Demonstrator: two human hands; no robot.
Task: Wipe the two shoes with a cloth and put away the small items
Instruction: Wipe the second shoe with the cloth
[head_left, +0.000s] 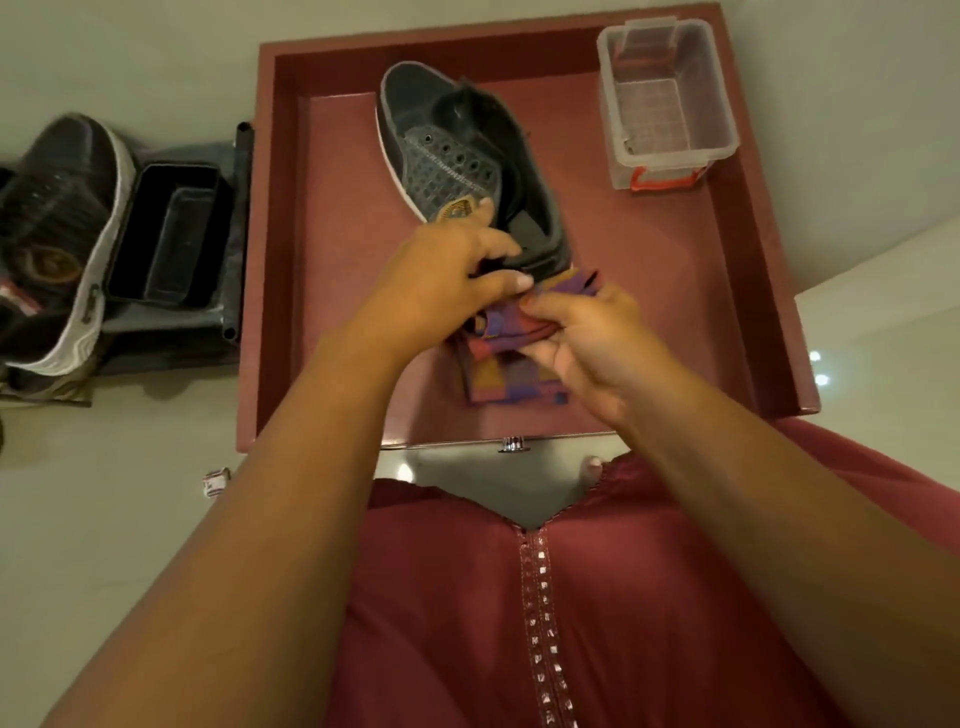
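**Both hands on cloth at heel of shoe, centre frame**

Count: 2 shoes, 1 cloth, 2 hands, 1 clear box, 1 black tub, 1 small packet.

Shoe 1 (457, 161): dark grey, white sole edge, lying on the red tray (332, 312), toe toward the top of the frame, heel toward centre. A round yellowish badge shows on its side; any writing on it is too small to read.

Shoe 2 (62, 234): dark, pale sole, at the left edge of the frame, off the tray, beside the black tub (169, 241), which sits on a dark mat.

Cloth (511, 338): patchwork of purple, orange and blue, bunched at centre frame, touching the heel of shoe 1 and resting on the tray.

Left hand (441, 270): fingers curled over the heel end of shoe 1 and the top of the cloth; it hides part of both.

Right hand (587, 338): thumb and fingers pinch a fold of the cloth.

Clear box (667, 98): transparent, red latch, upper right corner of the tray.

Small packet (215, 481): white with red print, lower left on the pale floor; print unreadable.

Bottom of frame: red garment with a studded central strip.
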